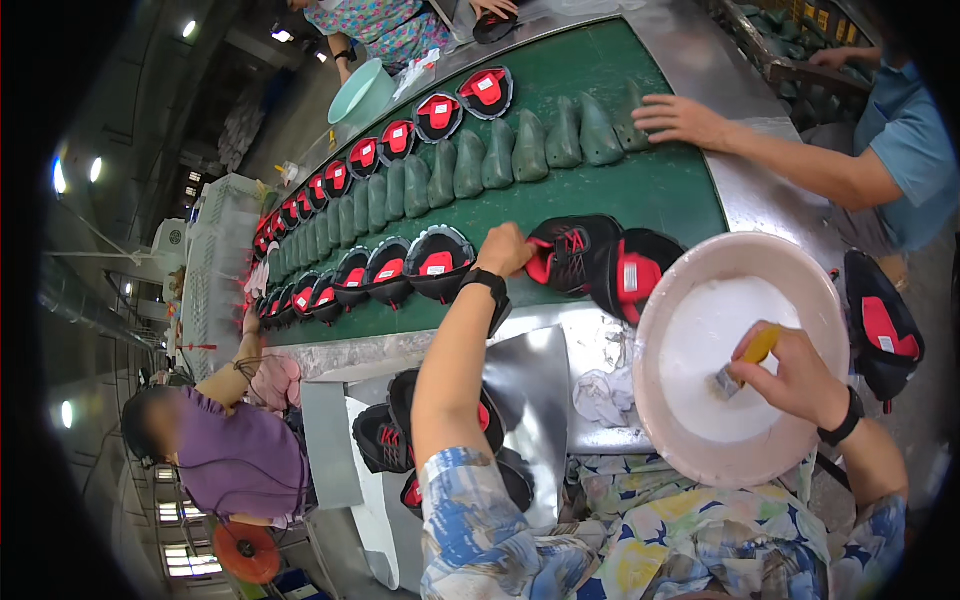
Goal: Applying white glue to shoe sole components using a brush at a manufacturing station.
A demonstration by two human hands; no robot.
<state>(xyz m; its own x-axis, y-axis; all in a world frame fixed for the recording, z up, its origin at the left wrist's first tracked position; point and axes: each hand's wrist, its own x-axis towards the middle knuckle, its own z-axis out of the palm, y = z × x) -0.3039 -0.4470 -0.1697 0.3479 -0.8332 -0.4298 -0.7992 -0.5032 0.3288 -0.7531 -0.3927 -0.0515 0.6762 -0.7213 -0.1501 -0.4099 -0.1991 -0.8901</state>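
My left hand (506, 250) is closed at the left edge of a black shoe upper (578, 248) with red laces and red lining; its fingers seem to pinch the collar, partly hidden. In my right hand (790, 372) is a brush (760, 345) with a yellow handle, its bristles low over the white liquid (722, 330) in a pale pink basin (662, 420). Another black upper (640, 272) with a red insole and white label lies between the laced one and the basin. To the basin's right is a further black upper (882, 325).
Rows of uppers (440, 255) and green shoe lasts (530, 150) line a green belt (640, 195). A co-worker's hand (685, 122) reaches the lasts from the right; others stand at left and far side. A crumpled white cloth (603, 397) lies left of the basin, more uppers (382, 438) below my left forearm.
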